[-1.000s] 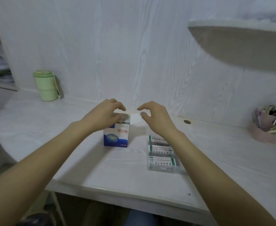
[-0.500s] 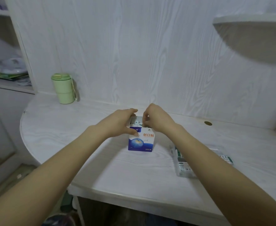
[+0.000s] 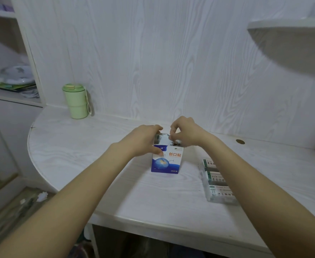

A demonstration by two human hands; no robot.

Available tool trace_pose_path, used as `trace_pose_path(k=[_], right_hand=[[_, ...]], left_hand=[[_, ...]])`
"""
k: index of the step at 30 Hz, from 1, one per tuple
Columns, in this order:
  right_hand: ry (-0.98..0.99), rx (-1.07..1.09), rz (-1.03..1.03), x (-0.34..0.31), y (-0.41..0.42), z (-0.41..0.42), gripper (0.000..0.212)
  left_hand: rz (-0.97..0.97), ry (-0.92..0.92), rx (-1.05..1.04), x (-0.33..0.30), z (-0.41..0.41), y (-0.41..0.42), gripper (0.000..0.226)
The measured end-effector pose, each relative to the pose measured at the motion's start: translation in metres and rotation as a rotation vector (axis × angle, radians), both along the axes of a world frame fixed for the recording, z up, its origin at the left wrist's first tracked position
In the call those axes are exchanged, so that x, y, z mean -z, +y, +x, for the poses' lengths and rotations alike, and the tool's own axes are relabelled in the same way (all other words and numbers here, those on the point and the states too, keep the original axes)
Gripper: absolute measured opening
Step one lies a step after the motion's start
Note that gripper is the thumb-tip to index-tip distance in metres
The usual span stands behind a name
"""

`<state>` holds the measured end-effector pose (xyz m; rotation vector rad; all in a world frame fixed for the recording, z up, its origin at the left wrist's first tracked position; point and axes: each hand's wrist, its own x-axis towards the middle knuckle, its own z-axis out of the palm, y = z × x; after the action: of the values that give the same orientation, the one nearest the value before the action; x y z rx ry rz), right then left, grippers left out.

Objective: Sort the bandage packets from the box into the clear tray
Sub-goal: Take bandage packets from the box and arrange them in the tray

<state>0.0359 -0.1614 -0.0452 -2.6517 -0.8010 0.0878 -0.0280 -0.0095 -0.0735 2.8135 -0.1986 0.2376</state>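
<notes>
Box point(image 3: 165, 161) is standing upright on the desk point(image 3: 97, 164), top open, white packets point(image 3: 163, 140) showing at the mouth. Using the box as the reference point.

Left hand point(image 3: 143, 141) is gripping the box's upper left side, thumb pressing on the front face, fingers wrapping over the top edge. It looks to be steadying the box.

Right hand point(image 3: 187, 132) is sitting right above the opening, fingertips curling in and pinching at the packets. Whether it's actually clamping one or just fishing, I can't tell; the contact point is too small and partly hidden.

Clear tray point(image 3: 206, 190) is lying to the right of the box and nearer the camera, apart from it, partly covered by the right forearm. Several green-and-white printed packets are already lying in it in a row.

Green cup point(image 3: 76, 101) is standing well to the left of the box and behind it, by the wall.

Handling guess: packets are likely thin, light and floppy, smooth wrappers, so probably slippery and prone to coming out in clumps. Best hold is probably a fingertip pinch on the exposed top edge, pulling straight up. The box itself is light card and would tip or lift with the pull, hence the bracing hand.
</notes>
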Motion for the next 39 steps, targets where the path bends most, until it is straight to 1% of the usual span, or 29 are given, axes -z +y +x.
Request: trace_pose_path(k=[1,3,5,7,9,12,14,16,18,19,21,25,27,29,33,34,37,39], right_hand=[[-0.035,-0.004,0.002,-0.001,-0.001,0.0,0.022],[-0.061,-0.022,0.052,-0.004,-0.004,-0.004,0.014],[-0.077,-0.023,0.128,-0.004,-0.006,-0.009,0.008],[-0.043,-0.004,0.237,-0.001,-0.007,-0.013,0.007],[-0.012,0.027,0.303,0.005,-0.008,-0.015,0.006],[-0.024,0.037,0.293,0.01,-0.007,-0.015,0.011],[-0.063,0.04,0.293,0.01,-0.007,-0.014,0.008],[-0.14,0.067,0.351,0.008,-0.008,-0.012,0.006],[-0.211,0.078,0.47,0.002,-0.012,-0.012,0.008],[-0.216,0.075,0.553,0.0,-0.016,-0.014,0.008],[-0.192,0.047,0.704,-0.006,-0.025,-0.018,0.011],[-0.101,0.003,0.896,-0.019,-0.047,-0.031,0.014],[-0.033,0.018,0.98,-0.022,-0.06,-0.037,0.015],[-0.002,0.037,1.017,-0.02,-0.076,-0.042,0.018],[0.071,0.088,1.047,-0.012,-0.103,-0.052,0.014],[0.074,0.126,1.066,-0.009,-0.11,-0.054,0.017],[0.074,0.215,1.083,-0.002,-0.134,-0.055,0.024],[0.088,0.247,1.038,0.002,-0.152,-0.055,0.026]], left_hand=[[0.006,-0.003,-0.002,0.0,0.0,0.0,0.082],[0.032,-0.004,-0.001,0.001,-0.001,-0.001,0.075],[0.074,0.007,0.019,0.001,0.0,-0.001,0.059],[0.09,0.02,0.041,0.0,-0.001,-0.002,0.05],[0.089,0.027,0.065,0.0,-0.002,-0.002,0.051],[0.09,0.037,0.06,0.001,-0.002,-0.002,0.05],[0.073,0.059,0.049,0.002,0.001,-0.001,0.05],[0.037,0.089,0.053,-0.002,0.001,0.0,0.06],[-0.11,0.087,0.058,-0.01,0.0,-0.004,0.072],[-0.217,0.069,0.072,-0.015,0.0,-0.007,0.073],[-0.383,0.041,0.103,-0.026,0.002,-0.016,0.064],[-0.483,0.019,0.2,-0.038,0.002,-0.036,0.035],[-0.624,0.065,0.262,-0.042,-0.001,-0.049,0.032],[-0.781,0.129,0.316,-0.043,-0.006,-0.063,0.026],[-0.878,0.161,0.353,-0.033,-0.015,-0.095,0.015],[-0.921,0.196,0.348,-0.03,-0.017,-0.103,0.015],[-1.086,0.347,0.304,-0.029,-0.022,-0.124,0.028],[-1.115,0.377,0.272,-0.028,-0.021,-0.137,0.029]])
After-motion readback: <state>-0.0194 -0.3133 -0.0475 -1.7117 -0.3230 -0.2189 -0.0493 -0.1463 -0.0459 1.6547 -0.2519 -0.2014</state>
